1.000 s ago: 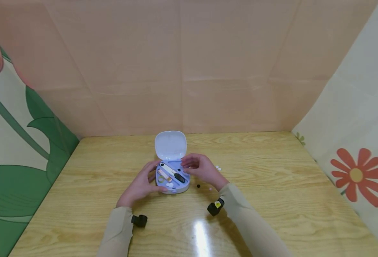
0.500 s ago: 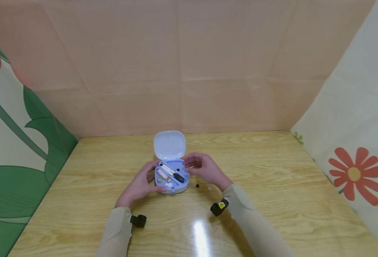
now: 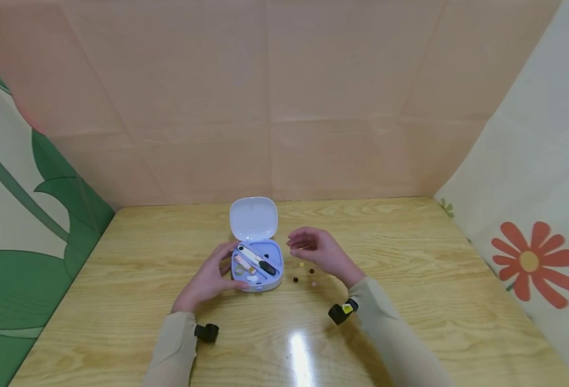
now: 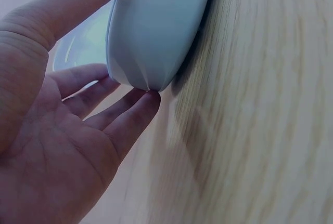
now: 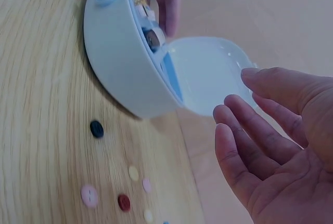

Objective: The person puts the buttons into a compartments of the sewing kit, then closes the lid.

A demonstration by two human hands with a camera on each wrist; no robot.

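Note:
A blue-and-white sewing box [image 3: 275,279] stands on the table, its white lid [image 3: 253,217] raised. My left hand [image 3: 207,285] grips the box's left side, thumb at the front and fingers round the back. Inside lie a white tool with a black end [image 3: 267,267], a pink strip [image 3: 242,261], a ring-shaped piece [image 3: 239,271] and a black button [image 3: 266,256]. To the right of the box, my right hand [image 3: 325,253] hovers above the table, fingers loosely bent and nothing between them. Below it is a dark red button [image 5: 124,202].
Several loose buttons lie right of the box, among them a black button [image 5: 97,129], a pink button [image 5: 89,195] and a yellow button [image 5: 133,173]. A plain backdrop [image 3: 265,107] rises behind the wooden table [image 3: 386,231].
My right hand has drawn back from the box's right side to the right, uncovering the box's corner and more buttons on the table. My left hand has kept its grip.

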